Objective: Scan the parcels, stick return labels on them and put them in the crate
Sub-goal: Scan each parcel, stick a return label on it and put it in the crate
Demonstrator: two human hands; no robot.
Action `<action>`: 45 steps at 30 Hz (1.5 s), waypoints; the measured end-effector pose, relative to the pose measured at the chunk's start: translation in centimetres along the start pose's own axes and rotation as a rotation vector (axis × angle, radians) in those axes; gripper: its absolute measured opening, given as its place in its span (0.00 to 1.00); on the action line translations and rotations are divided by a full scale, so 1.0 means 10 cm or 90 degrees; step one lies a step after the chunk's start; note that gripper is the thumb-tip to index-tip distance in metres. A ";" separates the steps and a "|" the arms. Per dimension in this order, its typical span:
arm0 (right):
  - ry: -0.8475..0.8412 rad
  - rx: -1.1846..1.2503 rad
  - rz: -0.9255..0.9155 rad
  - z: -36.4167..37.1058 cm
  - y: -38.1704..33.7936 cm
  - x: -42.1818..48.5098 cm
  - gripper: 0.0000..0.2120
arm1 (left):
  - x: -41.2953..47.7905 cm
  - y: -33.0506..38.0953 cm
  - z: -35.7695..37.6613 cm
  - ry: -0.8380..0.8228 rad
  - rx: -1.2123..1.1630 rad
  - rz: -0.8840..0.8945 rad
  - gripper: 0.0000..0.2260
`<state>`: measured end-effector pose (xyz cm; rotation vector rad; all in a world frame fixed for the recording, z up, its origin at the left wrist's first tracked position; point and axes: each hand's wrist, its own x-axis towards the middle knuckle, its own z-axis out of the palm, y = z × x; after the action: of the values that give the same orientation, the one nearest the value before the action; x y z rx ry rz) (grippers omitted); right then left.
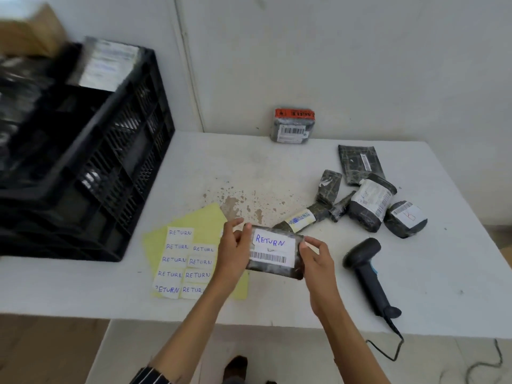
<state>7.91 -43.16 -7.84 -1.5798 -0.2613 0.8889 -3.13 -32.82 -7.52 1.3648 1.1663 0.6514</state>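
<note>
Both hands are holding one parcel [277, 270] just above the table [249, 167]. The left hand [234, 250] is pinching its left end between thumb and fingers, and the right hand [315, 259] is pinching the right end in the same way, neither one fully closed round it.

The crate [110, 162] is standing well off to the left of the grip, so the carry is going to need a clean lift over its near rim. The loose parcels [365, 200] and the scanner [365, 267] are lying to the right of the grip, out of that path. Before the carry, a thumb should probably be rubbing the return label [270, 241] flat from its middle out toward each grip (and keeping it off the barcode below it).

The crate is blurring badly, so its contents are hard to read, though something pale-labelled seems to be sitting at its far corner. The left wrist is covering the right edge of the label sheet [182, 261]. Whether the label's corners are fully stuck down I cannot tell.
</note>
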 end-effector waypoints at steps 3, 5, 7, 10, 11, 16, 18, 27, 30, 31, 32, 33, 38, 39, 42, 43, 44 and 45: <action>-0.083 0.020 -0.027 0.16 -0.23 -0.04 0.08 | -0.04 0.22 -0.31 0.044 -0.078 0.010 0.08; -0.134 0.026 -0.045 0.32 -0.40 -0.07 0.08 | -0.07 0.35 -0.52 0.075 -0.102 0.040 0.08; -0.185 0.034 -0.060 0.51 -0.57 -0.11 0.07 | -0.11 0.49 -0.74 0.106 -0.118 0.075 0.08; -0.253 0.020 -0.093 0.85 -0.84 -0.18 0.07 | -0.15 0.72 -1.09 0.156 -0.124 0.135 0.06; -0.274 0.015 -0.102 0.97 -0.93 -0.20 0.08 | -0.15 0.79 -1.22 0.173 -0.117 0.156 0.06; -0.347 -0.005 -0.150 1.71 -1.36 -0.17 0.08 | 0.04 1.12 -1.98 0.252 0.016 0.274 0.06; -0.350 -0.008 -0.186 2.05 -1.52 -0.08 0.07 | 0.15 1.22 -2.34 0.292 0.107 0.306 0.07; -0.258 -0.234 -0.424 3.62 -2.21 0.39 0.06 | 0.89 1.39 -3.81 0.282 0.650 0.305 0.32; -0.252 -0.432 -0.456 4.04 -2.29 0.56 0.08 | 1.12 1.28 -3.99 0.181 0.859 0.209 0.40; -0.266 -0.508 -0.449 4.16 -2.30 0.61 0.09 | 1.17 1.24 -4.04 0.160 0.876 0.188 0.40; -0.281 -0.588 -0.441 4.26 -2.31 0.65 0.11 | 1.21 1.20 -4.08 0.146 0.863 0.171 0.39; -0.301 -0.658 -0.430 4.35 -2.30 0.68 0.13 | 1.24 1.16 -4.12 0.134 0.836 0.160 0.38; -0.511 -0.866 -0.316 4.69 -2.14 0.67 0.07 | 1.34 1.02 -4.22 0.120 0.793 0.179 0.36; -0.555 -0.893 -0.267 4.75 -2.07 0.66 0.05 | 1.35 1.01 -4.23 0.119 0.779 0.187 0.36; -0.628 -0.917 -0.126 4.90 -1.82 0.64 0.04 | 1.36 0.96 -4.26 0.128 0.746 0.218 0.42; -0.630 -0.907 -0.097 4.92 -1.74 0.65 0.04 | 1.36 0.94 -4.26 0.130 0.742 0.229 0.43; -0.624 -0.891 -0.073 4.94 -1.67 0.65 0.04 | 1.36 0.92 -4.26 0.133 0.736 0.237 0.43; -0.618 -0.875 -0.056 4.96 -1.61 0.66 0.05 | 1.37 0.91 -4.26 0.134 0.734 0.243 0.42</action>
<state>-15.44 1.73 6.34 -2.1236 -1.9340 1.4804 -34.38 -2.09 5.27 2.5776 1.5465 0.3589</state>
